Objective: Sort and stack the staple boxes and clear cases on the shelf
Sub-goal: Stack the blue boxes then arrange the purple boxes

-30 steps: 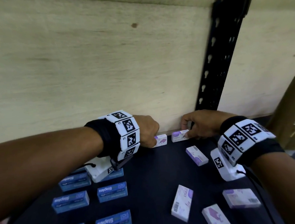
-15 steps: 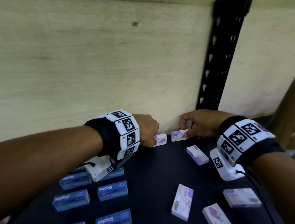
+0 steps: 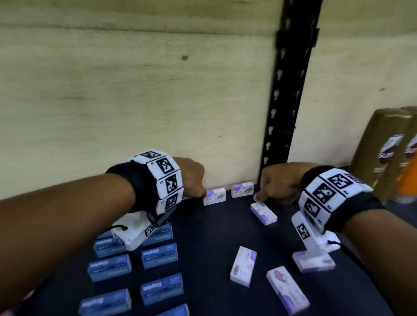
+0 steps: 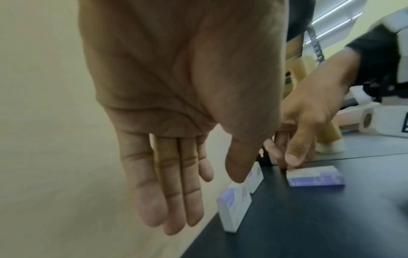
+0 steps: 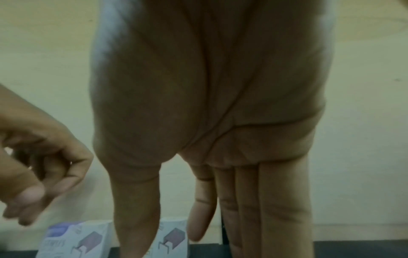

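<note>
The right hand [image 3: 278,186] hangs with its fingers straight and holding nothing, the tips at the far end of a white-and-purple box [image 3: 263,213] that lies flat; whether they touch it I cannot tell; its long axis runs from the fingertips back toward the wrist, slanting; two like boxes [image 3: 214,196] stand against the back wall, just left of those fingers; the left hand [image 3: 190,180], loose and empty, hovers by them; the right is nearer.

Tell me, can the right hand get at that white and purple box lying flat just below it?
Probably yes. The right hand hovers right at the flat box, its fingertips at the near end, with nothing between them.
</note>
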Tool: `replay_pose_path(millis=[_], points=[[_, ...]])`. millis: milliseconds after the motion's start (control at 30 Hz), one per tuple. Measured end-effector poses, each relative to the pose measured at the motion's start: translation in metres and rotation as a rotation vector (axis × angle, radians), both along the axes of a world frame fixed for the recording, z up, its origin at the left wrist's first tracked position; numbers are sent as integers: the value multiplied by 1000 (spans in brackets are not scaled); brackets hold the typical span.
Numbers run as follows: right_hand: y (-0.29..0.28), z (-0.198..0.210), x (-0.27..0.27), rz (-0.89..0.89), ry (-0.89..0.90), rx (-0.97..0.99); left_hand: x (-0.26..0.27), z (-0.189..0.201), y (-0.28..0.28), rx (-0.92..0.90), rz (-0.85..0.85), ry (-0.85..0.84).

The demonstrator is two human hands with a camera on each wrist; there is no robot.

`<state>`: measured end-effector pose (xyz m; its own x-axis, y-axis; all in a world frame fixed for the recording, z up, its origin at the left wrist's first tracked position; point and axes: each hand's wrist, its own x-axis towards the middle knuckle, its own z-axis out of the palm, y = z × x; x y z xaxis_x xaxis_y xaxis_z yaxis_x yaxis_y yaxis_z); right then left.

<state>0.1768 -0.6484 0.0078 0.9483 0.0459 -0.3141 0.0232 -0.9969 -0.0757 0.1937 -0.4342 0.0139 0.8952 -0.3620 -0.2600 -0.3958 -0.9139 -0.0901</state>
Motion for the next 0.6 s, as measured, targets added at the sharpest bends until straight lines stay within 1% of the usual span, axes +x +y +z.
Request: replay_pose_path(millis=[100, 167, 233, 333, 467, 600], points=[[-1, 3, -12, -7, 7, -62, -20, 15, -2, 92, -39, -68], [0, 1, -16, -4, 52, -89, -42, 16, -12, 160, -74, -69], [3, -1, -19, 3, 79, -93, -64, 12, -27, 176, -127, 16], [5, -3, -22, 27, 62, -79, -87, 3, -48, 151, -163, 159], [5, -2, -23, 59, 100, -73, -96, -5, -59, 156, -207, 196], [3, -3, -20, 95, 148, 3, -95, -11, -59, 151, -217, 250]])
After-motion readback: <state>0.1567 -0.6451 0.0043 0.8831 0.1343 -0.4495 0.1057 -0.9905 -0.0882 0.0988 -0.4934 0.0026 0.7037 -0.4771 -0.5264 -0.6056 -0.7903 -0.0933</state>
